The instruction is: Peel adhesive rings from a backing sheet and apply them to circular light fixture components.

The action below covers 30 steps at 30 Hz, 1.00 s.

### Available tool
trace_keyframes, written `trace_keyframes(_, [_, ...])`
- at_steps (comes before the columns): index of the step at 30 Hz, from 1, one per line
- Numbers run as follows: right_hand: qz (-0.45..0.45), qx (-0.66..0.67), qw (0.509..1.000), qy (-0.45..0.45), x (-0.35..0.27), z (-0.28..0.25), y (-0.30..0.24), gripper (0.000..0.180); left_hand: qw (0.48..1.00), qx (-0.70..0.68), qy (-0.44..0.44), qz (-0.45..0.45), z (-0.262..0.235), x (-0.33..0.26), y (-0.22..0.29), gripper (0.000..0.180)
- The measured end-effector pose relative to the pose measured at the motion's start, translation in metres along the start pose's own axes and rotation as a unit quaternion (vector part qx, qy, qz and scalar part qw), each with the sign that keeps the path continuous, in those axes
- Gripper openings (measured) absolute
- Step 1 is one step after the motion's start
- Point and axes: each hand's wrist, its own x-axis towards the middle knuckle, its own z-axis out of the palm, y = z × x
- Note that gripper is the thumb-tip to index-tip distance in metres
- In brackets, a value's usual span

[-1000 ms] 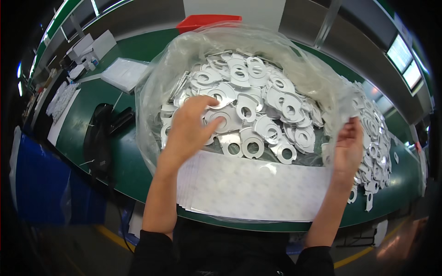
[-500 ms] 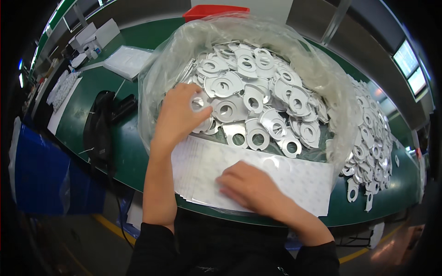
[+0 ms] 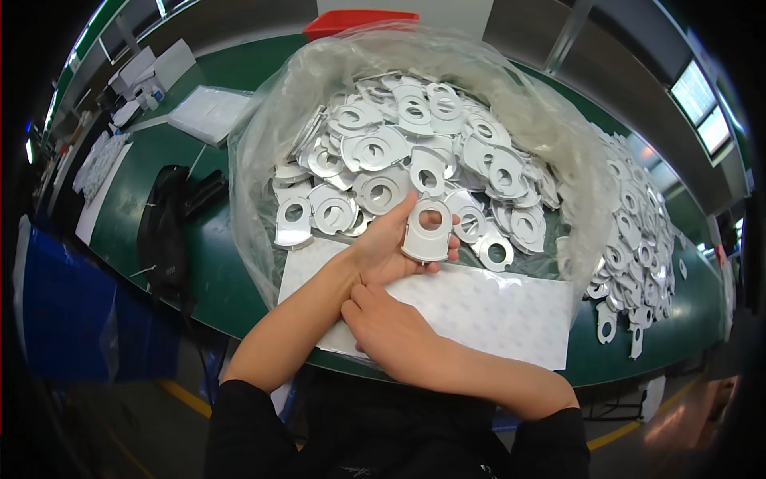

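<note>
My left hand (image 3: 388, 252) holds up a flat silver metal plate (image 3: 424, 248) with a round hole and a rounded end, the fingers behind it and the thumb along its left edge. Just below the left wrist, my right hand (image 3: 396, 329) has its fingers curled together over the left part of a stack of white patterned sheets (image 3: 511, 319). Whatever its fingertips pinch, if anything, is hidden. Behind both hands, a heap of similar metal plates (image 3: 381, 190) lies in a large clear plastic bag (image 3: 267, 128), opened wide on the green table.
A second pile of metal plates (image 3: 630, 239) spreads over the right of the green table (image 3: 215, 275). On the left lie a black tool-like object (image 3: 163, 231) and a white plastic-wrapped packet (image 3: 209, 112). A red bin (image 3: 359, 22) stands at the back.
My left hand has come from the heap's left side toward the middle, now with a metal plate in it. My right hand has moved left across the sheets, its fingers curling beside the left wrist.
</note>
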Motion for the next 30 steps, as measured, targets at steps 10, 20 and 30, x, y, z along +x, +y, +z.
trace_keyframes(10, [-0.054, -0.090, 0.994, 0.012, -0.006, 0.007, -0.011, 0.017, 1.000, -0.028, 0.004, 0.008, -0.002, 0.000, 0.000, 0.066])
trace_keyframes(20, [-0.103, 0.355, 0.924, 0.098, -0.034, -0.074, 0.046, 0.002, 0.988, -0.073, 0.125, 0.045, 0.016, 0.000, -0.004, 0.066])
trace_keyframes(30, [0.138, 0.548, 0.776, 0.280, -0.019, -0.038, 0.109, 0.013, 0.991, 0.045, 0.117, 0.043, 0.012, 0.000, -0.007, 0.063])
